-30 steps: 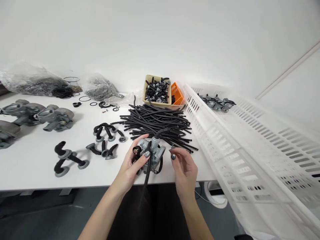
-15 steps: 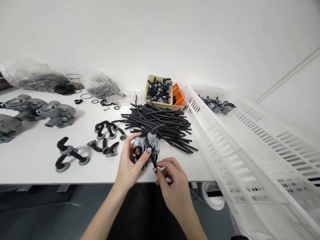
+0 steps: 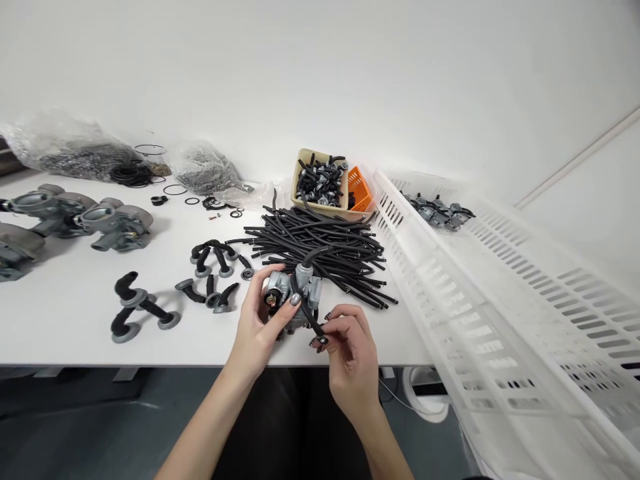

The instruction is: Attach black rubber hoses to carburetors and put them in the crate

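Left hand: in the head camera's view, wraps around a grey metal carburetor, thumb pressed on the black hose that slants across its front.
Right hand: pinches the lower end of that hose between thumb and fingers, just beside the carburetor.
Carburetor: held above the front edge of a white table, a black rubber elbow rising from its top.
Hose pile: dozens of black lengths lie crisscrossed behind the hands.
Bins: a cream bin of black-and-grey fittings sits beyond the pile, touching or close to an orange basket.
White crate: stands at right, more carburetors clustered inside toward its far end.
Table's left side: elbow fittings stand and lie in groups, near larger metal housings; rubber rings and clear plastic bags of small parts line the back.
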Demonstrator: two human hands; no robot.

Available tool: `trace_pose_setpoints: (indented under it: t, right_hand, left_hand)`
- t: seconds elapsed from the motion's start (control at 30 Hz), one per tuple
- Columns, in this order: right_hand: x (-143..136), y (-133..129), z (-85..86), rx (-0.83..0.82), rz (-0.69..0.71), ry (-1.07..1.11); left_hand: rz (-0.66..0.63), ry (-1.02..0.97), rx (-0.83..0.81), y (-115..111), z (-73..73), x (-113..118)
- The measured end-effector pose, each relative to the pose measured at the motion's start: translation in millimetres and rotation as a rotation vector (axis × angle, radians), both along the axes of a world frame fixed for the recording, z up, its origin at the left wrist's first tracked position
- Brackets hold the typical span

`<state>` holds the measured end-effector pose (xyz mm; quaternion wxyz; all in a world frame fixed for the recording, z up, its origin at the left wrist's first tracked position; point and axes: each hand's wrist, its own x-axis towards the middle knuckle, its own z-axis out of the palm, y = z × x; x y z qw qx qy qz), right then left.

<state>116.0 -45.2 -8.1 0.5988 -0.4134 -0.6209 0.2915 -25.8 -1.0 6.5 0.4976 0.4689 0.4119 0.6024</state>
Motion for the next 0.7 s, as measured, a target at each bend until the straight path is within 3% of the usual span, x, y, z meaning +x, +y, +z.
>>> trace_pose_setpoints:
  t: [0.7]
  right_hand:
    - [2.2,13.4,-11.6,0.006,0.063,0.065]
  left_hand:
    - [0.007,-0.023,-0.011,1.0,0.4,-0.2]
